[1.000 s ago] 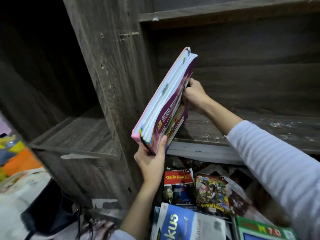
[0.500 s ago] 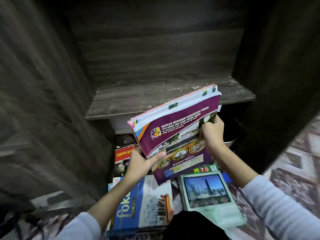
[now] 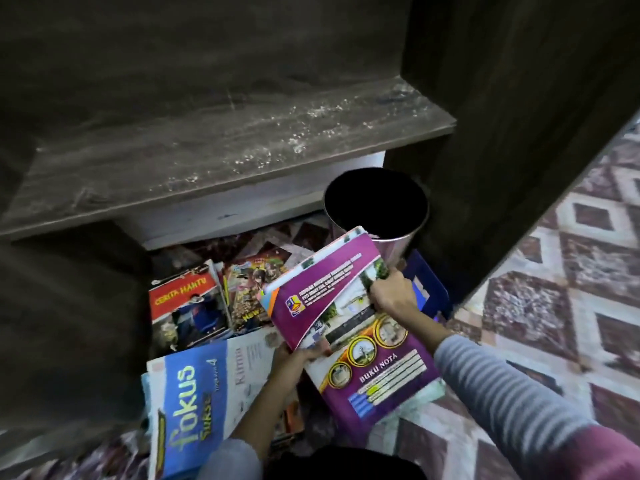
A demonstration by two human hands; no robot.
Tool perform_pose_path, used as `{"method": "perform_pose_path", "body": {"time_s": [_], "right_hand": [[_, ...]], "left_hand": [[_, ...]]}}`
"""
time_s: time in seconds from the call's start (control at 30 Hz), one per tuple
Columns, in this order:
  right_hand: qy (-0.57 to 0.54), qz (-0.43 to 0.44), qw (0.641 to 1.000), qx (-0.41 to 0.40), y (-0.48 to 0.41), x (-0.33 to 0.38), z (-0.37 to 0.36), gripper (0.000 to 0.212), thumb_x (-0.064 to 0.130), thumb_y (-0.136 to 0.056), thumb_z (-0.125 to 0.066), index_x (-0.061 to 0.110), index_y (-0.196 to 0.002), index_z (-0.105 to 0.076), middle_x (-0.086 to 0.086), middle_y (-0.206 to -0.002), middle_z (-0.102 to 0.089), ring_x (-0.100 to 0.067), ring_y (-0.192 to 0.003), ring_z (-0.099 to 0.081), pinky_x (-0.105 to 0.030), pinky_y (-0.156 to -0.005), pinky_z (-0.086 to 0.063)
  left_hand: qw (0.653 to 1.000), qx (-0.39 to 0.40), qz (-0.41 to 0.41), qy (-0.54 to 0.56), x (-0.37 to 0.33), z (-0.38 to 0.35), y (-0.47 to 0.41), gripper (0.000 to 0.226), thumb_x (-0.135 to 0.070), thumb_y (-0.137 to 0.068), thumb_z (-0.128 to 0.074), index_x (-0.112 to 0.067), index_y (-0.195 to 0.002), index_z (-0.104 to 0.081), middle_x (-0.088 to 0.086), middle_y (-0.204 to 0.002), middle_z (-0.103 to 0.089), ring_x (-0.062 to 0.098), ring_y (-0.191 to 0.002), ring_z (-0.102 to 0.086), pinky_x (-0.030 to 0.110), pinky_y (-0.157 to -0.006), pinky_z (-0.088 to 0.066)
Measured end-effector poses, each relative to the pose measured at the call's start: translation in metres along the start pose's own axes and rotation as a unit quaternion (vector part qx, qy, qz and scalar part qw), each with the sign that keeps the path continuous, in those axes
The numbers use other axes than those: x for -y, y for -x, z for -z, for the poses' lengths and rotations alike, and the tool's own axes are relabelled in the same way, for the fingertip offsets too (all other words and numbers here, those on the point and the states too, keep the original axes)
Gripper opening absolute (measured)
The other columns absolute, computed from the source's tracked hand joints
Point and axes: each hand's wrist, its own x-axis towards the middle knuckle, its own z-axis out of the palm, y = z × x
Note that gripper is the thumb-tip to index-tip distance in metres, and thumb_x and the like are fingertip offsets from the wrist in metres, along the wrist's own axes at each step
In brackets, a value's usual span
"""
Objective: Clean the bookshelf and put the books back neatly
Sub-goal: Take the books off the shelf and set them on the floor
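Stack of glossy purple "Buku Nota" paperbacks [image 3: 346,282] held low and tilted over loose books on the patterned carpet [image 3: 554,306], below the dusty grey wooden shelf board [image 3: 207,143]. Left hand [image 3: 298,355] grips its lower-left edge, thumb on the cover. Right hand [image 3: 393,294] pinches the right edge, fingers curled. Round metal waste bin [image 3: 398,244] (dark inside) stands just behind. Blue-and-white "Fokus" workbook [image 3: 187,403] lies at left.

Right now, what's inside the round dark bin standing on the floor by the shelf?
Only black shadow shows inside the round dark metal bin; no contents can be made out. The corner of the purple notebook overlaps its near rim, hiding that edge.
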Motion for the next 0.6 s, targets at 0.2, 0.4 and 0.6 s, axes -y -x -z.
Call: {"method": "perform_pose_path", "body": {"time_s": [0.2, 0.4, 0.6], "right_hand": [[0.058, -0.023, 0.997, 0.048, -0.04, -0.01, -0.031, 0.043, 0.026, -0.071, -0.051, 0.001, -0.103, -0.064, -0.021, -0.108, -0.065, -0.037, -0.099, -0.061, -0.042, -0.088, -0.052], [0.116, -0.019, 0.985, 0.125, -0.077, -0.026, -0.06, 0.047, 0.02, -0.08, -0.062, -0.002, -0.121, -0.053, -0.02, -0.118, -0.061, -0.033, -0.109, -0.058, -0.033, -0.087, -0.048], [0.117, -0.001, 0.983, 0.141, -0.083, -0.037, -0.068, 0.064, 0.021, -0.081, -0.066, 0.002, -0.133, -0.034, -0.02, -0.124, -0.056, -0.035, -0.114, -0.053, -0.033, -0.086, -0.043]], "left_hand": [[0.995, 0.002, 0.094, 0.041, 0.024, -0.009, -0.042, 0.021, -0.01, -0.085, -0.068, -0.006, -0.104, -0.063, 0.007, -0.089, -0.066, 0.024, -0.08, -0.062, 0.035, -0.072, -0.05], [0.983, -0.128, 0.101, 0.087, 0.06, -0.012, -0.096, 0.058, -0.003, -0.067, -0.081, -0.001, -0.118, -0.054, 0.018, -0.11, -0.065, 0.035, -0.097, -0.063, 0.05, -0.09, -0.051], [0.976, -0.152, 0.116, 0.101, 0.046, -0.023, -0.098, 0.036, 0.006, -0.076, -0.065, 0.002, -0.112, -0.058, 0.018, -0.105, -0.065, 0.032, -0.089, -0.061, 0.039, -0.077, -0.051]]}}
